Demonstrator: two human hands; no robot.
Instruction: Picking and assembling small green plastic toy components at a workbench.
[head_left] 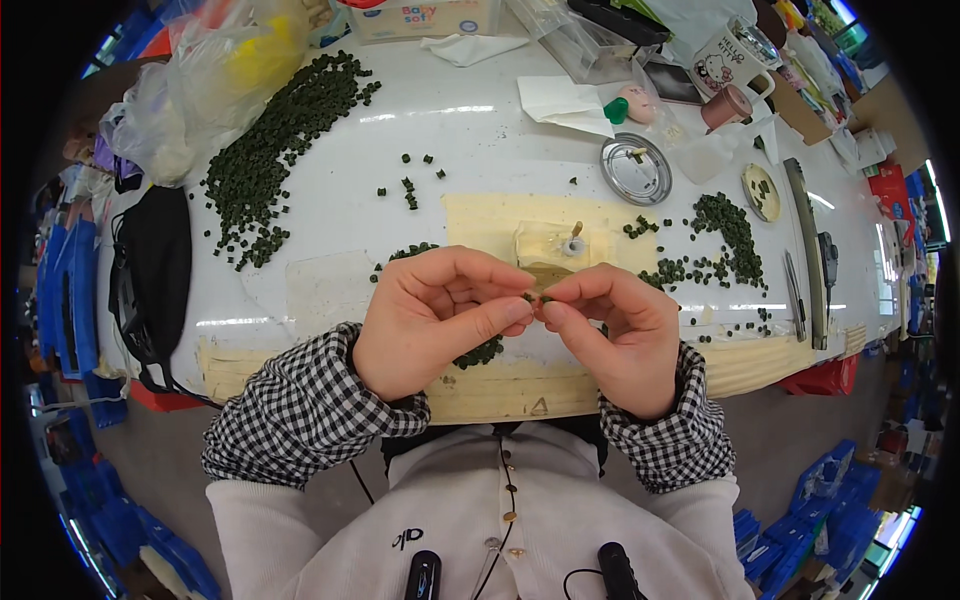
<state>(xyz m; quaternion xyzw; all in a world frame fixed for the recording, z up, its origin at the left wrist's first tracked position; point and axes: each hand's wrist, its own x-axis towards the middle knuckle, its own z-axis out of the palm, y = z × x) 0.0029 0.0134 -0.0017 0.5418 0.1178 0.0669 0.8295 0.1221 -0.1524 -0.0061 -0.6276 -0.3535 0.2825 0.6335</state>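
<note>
You hold both hands together over the near middle of the white table (350, 180), fingertips almost meeting. Your left hand (425, 315) has thumb and index finger pinching a small dark green piece (529, 297), while its other fingers curl loosely behind. Your right hand (625, 330) faces it, thumb and index finger likewise drawn together on dark green at the same spot; you cannot tell here whether that is one piece or two, since the tips cover most of it. Black-and-white checked sleeve covers (290, 410) wrap both your forearms. Just beyond your fingertips, a small block-shaped fixture (552, 243) with an upright peg stands on a yellowish sheet (475, 212). Similar green pieces (480, 355) lie partly hidden beneath your left hand. A large heap of green pieces (285, 130) spreads across the far left, near a clear plastic bag (240, 65) and a black cloth bag (155, 270). To your right lies a smaller heap of green pieces (730, 232), with a round metal lid (622, 172) and a cream round dish (758, 188) near it. Farther right, a long metal bar (806, 250) lies beside a dark-handled tool (828, 258), and a white mug (722, 70) stands toward the back.
</note>
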